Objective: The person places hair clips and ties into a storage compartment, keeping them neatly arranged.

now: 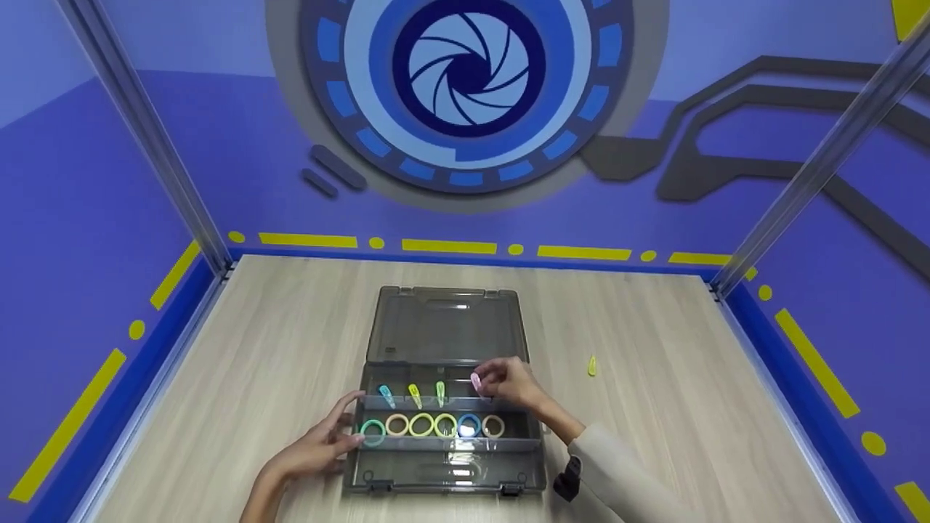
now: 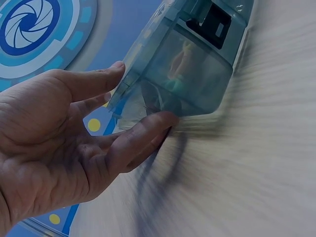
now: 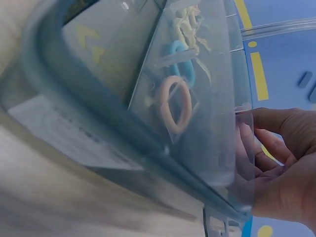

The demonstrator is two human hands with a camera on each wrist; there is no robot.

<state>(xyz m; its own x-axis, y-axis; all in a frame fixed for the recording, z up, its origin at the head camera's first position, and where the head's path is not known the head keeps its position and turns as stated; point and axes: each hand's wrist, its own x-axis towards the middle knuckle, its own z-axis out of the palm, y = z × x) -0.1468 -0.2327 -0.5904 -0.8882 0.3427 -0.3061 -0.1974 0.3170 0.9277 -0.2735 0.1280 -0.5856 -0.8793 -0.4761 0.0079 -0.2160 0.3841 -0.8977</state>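
A grey see-through organizer box (image 1: pixel 447 468) lies with its lid (image 1: pixel 447 327) folded back. Between finger and thumb my right hand (image 1: pixel 512 381) pinches a pink hair clip (image 1: pixel 476 382) over the right part of the back compartment. Blue (image 1: pixel 386 396), yellow (image 1: pixel 415 396) and green (image 1: pixel 440 394) hair clips stand in that compartment, left of the hand. Several coloured hair ties (image 1: pixel 421 425) fill the middle row. My left hand (image 1: pixel 312 447) rests its fairly straight fingers against the box's left side; the left wrist view shows its fingertips (image 2: pixel 165 119) at the wall.
A yellow hair clip (image 1: pixel 592 365) lies on the wooden table (image 1: pixel 654 414) to the right of the box. The front compartment has two dark latches (image 1: pixel 512 489) at its edge. Blue panels (image 1: pixel 436 225) and metal posts (image 1: pixel 156 145) enclose the table.
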